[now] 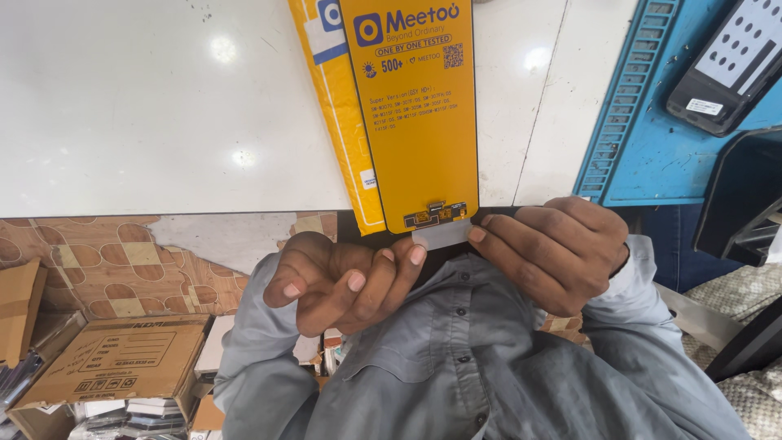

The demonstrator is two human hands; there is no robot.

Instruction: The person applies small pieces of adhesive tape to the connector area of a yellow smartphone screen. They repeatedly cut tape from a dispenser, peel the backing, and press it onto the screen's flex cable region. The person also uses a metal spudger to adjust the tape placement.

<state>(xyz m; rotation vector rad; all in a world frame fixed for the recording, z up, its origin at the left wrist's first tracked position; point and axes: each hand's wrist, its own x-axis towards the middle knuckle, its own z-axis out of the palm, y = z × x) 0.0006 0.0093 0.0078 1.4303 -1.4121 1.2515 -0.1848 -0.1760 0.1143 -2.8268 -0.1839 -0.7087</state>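
A long phone display panel [419, 122] covered in yellow protective film with dark print lies on the white table [163, 106], its near end sticking over the table edge. A small flex connector and a pale tab [441, 235] hang from that end. My left hand [342, 281] pinches the tab from the left with thumb and forefinger. My right hand [554, 253] holds the panel's near right corner, fingers curled under it. A yellow padded envelope [338, 122] lies under the panel.
A blue work mat [652, 155] lies at the right with a dark phone [729, 61] on it. A black object [745, 204] juts in at the right edge. Below the table edge are a cardboard box [122, 358], stacked small boxes and a patterned floor.
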